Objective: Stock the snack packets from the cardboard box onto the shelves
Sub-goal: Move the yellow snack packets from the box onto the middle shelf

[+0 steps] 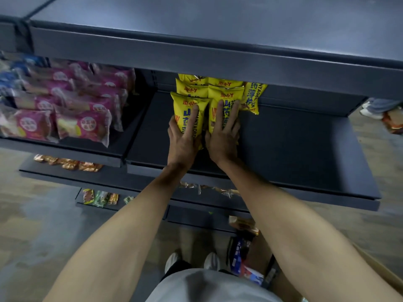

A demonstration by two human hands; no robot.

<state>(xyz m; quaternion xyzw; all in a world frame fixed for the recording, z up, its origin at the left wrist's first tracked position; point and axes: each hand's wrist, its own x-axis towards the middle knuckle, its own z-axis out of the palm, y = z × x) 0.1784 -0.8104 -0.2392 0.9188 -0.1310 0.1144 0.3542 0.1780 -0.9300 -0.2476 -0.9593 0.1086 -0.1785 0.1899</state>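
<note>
- Left hand (184, 139) rests straight fingers on the front-left yellow plastic snack packet (189, 115).
- Right hand (222, 138), fingers spread, presses the neighbouring yellow packet (224, 105).
- Both packets stand on the dark metal shelf (294, 149).

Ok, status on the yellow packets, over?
Left hand and right hand flat on front two yellow snack packets. Dark metal shelf bare to their right. Nothing blocking.

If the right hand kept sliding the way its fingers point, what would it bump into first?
Probably more yellow packets. The right hand lies flat on the front yellow packet, fingers pointing to the shelf's back, where others stand behind it.
</note>
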